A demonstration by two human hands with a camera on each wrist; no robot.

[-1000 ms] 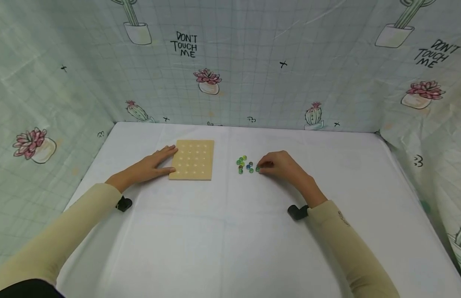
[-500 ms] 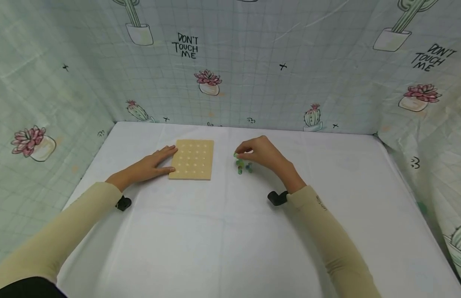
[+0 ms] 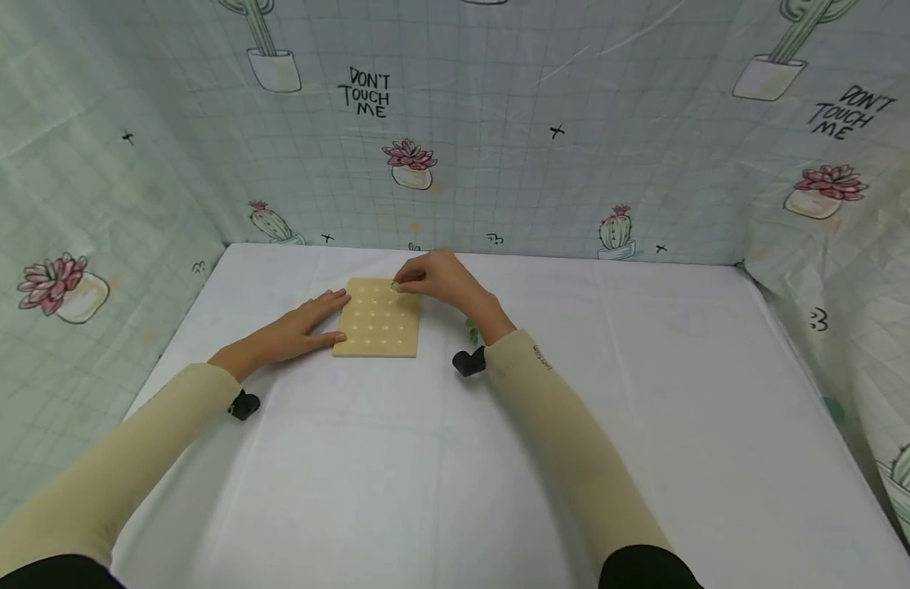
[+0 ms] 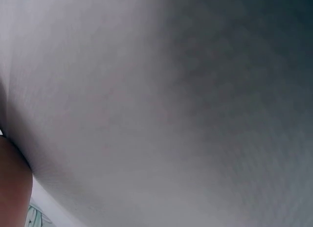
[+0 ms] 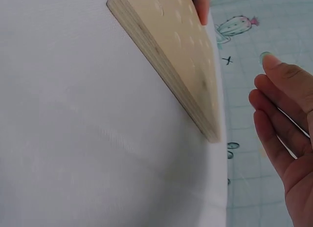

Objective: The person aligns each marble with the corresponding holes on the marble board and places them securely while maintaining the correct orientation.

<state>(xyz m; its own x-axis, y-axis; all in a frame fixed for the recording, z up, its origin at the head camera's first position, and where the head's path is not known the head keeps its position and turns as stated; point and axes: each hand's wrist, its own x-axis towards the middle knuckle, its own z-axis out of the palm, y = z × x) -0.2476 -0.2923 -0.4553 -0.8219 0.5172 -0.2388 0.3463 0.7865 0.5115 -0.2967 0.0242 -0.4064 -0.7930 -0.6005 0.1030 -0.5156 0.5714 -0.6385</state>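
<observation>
A square wooden board [image 3: 375,335] with rows of shallow round hollows lies on the white table. My left hand [image 3: 289,329] rests against its left edge, fingers extended and thumb apart. Above the board's far right corner, my right hand [image 3: 443,281] pinches a green glass marble [image 3: 395,285] between thumb and finger. In the right wrist view the marble [image 5: 264,56] is mostly hidden behind the thumb tip. Several other marbles [image 3: 472,331] lie right of the board, partly covered by the right wrist. The left wrist view mainly shows blurred grey cloth.
A white cloth covers the table [image 3: 396,458]. Behind it hangs a patterned curtain [image 3: 484,164] with cactus drawings, which also runs down both sides. A small black camera [image 3: 469,362] sits at the right wrist, another black camera [image 3: 244,405] at the left.
My right hand has picked up a green marble from the group and carried it left, over the board's far right corner. The left hand has stayed at the board's edge.
</observation>
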